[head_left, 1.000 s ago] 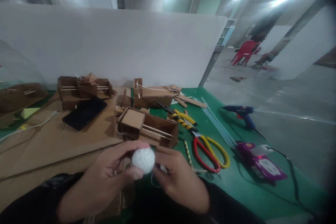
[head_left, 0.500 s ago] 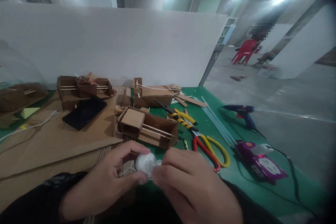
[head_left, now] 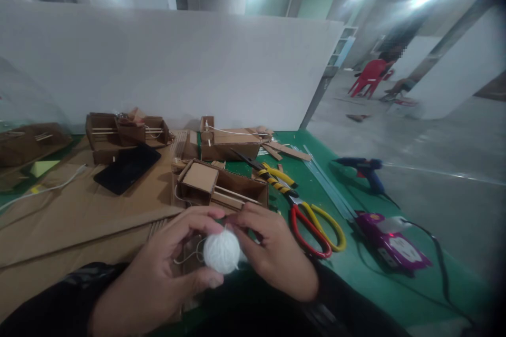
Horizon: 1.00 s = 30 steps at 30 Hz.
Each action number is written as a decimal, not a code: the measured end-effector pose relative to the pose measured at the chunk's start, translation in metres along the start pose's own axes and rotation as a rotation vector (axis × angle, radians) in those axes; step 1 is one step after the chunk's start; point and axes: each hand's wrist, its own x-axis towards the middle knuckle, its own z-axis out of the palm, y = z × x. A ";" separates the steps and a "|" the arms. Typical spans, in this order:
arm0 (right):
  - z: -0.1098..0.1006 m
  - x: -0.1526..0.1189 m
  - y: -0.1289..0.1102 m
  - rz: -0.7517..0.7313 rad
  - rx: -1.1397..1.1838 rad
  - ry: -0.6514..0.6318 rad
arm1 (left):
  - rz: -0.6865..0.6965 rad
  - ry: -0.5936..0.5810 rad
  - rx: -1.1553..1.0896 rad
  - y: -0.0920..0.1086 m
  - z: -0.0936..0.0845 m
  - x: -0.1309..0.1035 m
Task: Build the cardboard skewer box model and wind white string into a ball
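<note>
Head-worn view, single. Facing forward and down, from above the near side of the green tabletop. Near to left hand and right hand, both at lower centre of frame, dark sleeves along the bottom edge. Wide field: white panel across upper left and centre; farther off, red chair and grey floor at upper right.

2 hands showing, 1 yarn ball, 4 cardbd boxes, 1 pr pliers, 1 glue gun

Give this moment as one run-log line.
left hand: holds white thread ball | right hand: by ball's upper right edge | beyond: cardboard box | rightward: glue gun
</note>
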 end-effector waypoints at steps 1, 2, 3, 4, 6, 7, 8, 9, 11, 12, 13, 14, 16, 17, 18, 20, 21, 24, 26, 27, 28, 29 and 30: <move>0.004 -0.003 0.001 0.018 0.001 -0.022 | -0.013 0.022 -0.008 -0.001 0.000 0.000; 0.008 -0.006 0.000 0.030 -0.005 -0.047 | -0.038 0.037 -0.010 -0.001 0.001 0.000; 0.011 -0.008 -0.001 0.038 -0.019 -0.074 | -0.065 0.047 0.003 -0.002 0.001 0.001; 0.013 -0.011 -0.002 0.043 -0.041 -0.099 | -0.079 0.061 0.030 -0.003 0.000 0.001; 0.016 -0.016 -0.008 0.033 -0.090 -0.138 | -0.075 0.107 0.132 -0.005 -0.001 0.002; 0.016 -0.018 -0.012 0.015 -0.110 -0.156 | -0.055 0.137 0.191 -0.007 -0.003 0.003; 0.015 -0.020 -0.016 -0.008 -0.127 -0.169 | -0.024 0.169 0.239 -0.009 -0.004 0.004; 0.014 -0.022 -0.020 -0.037 -0.142 -0.171 | 0.011 0.191 0.270 -0.012 -0.005 0.005; 0.010 -0.023 -0.027 -0.096 -0.170 -0.156 | 0.092 0.174 0.271 -0.017 -0.007 0.008; 0.008 -0.023 -0.029 -0.123 -0.177 -0.140 | 0.126 0.143 0.250 -0.019 -0.008 0.010; 0.006 -0.023 -0.032 -0.149 -0.179 -0.118 | 0.148 0.102 0.226 -0.020 -0.009 0.011; 0.003 -0.022 -0.033 -0.176 -0.174 -0.097 | 0.158 0.066 0.203 -0.020 -0.010 0.013; -0.003 -0.019 -0.034 -0.222 -0.146 -0.076 | 0.168 0.023 0.159 -0.020 -0.010 0.015; -0.006 -0.017 -0.034 -0.239 -0.133 -0.066 | 0.165 0.010 0.137 -0.019 -0.010 0.016; -0.008 -0.015 -0.033 -0.252 -0.124 -0.054 | 0.167 0.000 0.112 -0.018 -0.010 0.016; -0.011 -0.011 -0.030 -0.251 -0.114 -0.020 | 0.173 -0.015 0.076 -0.016 -0.009 0.015; -0.012 -0.009 -0.027 -0.242 -0.108 0.010 | 0.173 -0.025 0.071 -0.015 -0.009 0.014; -0.010 -0.006 -0.019 -0.204 -0.050 0.102 | 0.110 -0.046 0.049 -0.012 -0.007 0.010; -0.008 -0.004 -0.013 -0.170 -0.006 0.138 | 0.011 -0.038 0.015 -0.009 -0.005 0.008; -0.007 -0.003 -0.010 -0.148 0.012 0.150 | -0.027 -0.029 0.005 -0.007 -0.005 0.007; -0.006 -0.002 -0.007 -0.120 0.027 0.157 | -0.047 -0.030 0.011 -0.006 -0.004 0.007; -0.004 -0.001 -0.005 -0.086 0.043 0.162 | -0.040 -0.038 0.027 -0.005 -0.004 0.006; -0.003 0.000 -0.003 -0.049 0.062 0.158 | -0.015 -0.057 0.046 -0.005 -0.004 0.006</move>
